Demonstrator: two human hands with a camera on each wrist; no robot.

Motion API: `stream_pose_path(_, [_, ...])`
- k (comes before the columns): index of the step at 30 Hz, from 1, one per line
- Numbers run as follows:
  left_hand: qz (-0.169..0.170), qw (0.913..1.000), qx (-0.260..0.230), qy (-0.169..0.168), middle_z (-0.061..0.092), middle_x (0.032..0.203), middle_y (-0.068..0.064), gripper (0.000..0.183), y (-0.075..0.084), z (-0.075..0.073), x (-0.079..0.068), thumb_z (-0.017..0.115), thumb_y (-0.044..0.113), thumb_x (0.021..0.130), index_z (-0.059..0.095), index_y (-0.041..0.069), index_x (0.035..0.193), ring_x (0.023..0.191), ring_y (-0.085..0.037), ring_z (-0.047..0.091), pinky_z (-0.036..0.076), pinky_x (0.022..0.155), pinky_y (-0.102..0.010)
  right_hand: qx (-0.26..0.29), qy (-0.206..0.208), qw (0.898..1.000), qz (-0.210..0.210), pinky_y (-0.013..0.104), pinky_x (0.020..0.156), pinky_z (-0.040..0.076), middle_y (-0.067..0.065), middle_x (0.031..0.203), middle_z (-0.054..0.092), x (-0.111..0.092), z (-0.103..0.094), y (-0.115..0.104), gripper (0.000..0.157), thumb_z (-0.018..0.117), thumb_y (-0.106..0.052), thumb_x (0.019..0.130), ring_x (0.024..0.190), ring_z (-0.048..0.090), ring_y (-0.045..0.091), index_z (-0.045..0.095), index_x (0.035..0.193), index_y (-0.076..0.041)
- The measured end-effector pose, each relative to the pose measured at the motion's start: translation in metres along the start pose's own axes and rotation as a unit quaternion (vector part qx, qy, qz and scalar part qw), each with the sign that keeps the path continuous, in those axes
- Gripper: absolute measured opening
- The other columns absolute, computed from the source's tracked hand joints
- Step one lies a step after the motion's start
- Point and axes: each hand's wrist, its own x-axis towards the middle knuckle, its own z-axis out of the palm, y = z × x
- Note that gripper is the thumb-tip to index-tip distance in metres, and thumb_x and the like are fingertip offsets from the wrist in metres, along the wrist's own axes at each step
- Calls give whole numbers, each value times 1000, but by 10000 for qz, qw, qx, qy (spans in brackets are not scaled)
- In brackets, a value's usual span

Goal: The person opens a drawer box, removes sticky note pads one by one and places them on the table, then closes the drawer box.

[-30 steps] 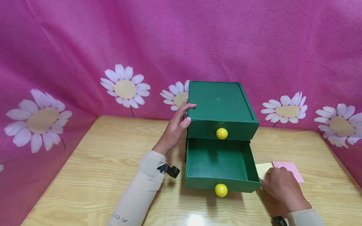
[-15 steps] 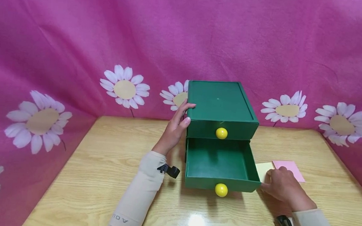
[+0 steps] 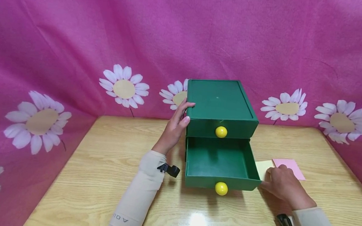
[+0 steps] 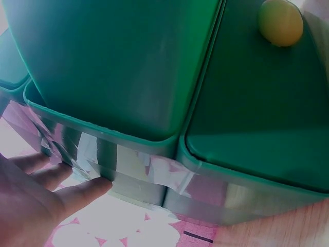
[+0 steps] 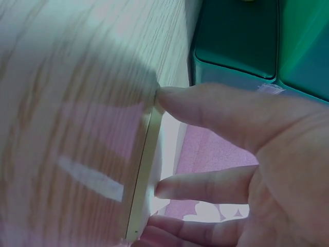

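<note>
While the lower drawer stands drawn out at the front of the green two-drawer unit, its upper drawer sits closed, so the opening looks done for the lower one only. What is left, as far as can be judged, is the handling of the paper: the yellow sticky-note pad lies on the wooden table just to the right of the unit, seemingly not lifted, and the pink sticky-note pad lies farther to the right of the unit, next to the yellow one. Neither shows inside the lower drawer. To the right of the unit, the right hand is bent over the yellow sticky-note pad, its thumb at one end of the pad's edge and its fingers curled across, so it appears to grip it; how firmly, I cannot tell. Against the unit's left side, the left hand rests with fingers extended and apart, clasping nothing, probably to steady it. Whether the two pads touch is hidden by the right hand.
</note>
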Motion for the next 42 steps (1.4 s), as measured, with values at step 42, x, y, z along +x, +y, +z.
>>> stream_pose_path(42, [-3,10000,-18,-69,10,161,-12,51,26,0,-5,39,22,97,33,8,146,144,-23,21,22,115,-39,250,383,9989,-57,36,58,35,6,67,47,-1,-5,2,23,76,-23,77,71,44,27,60,68,-10])
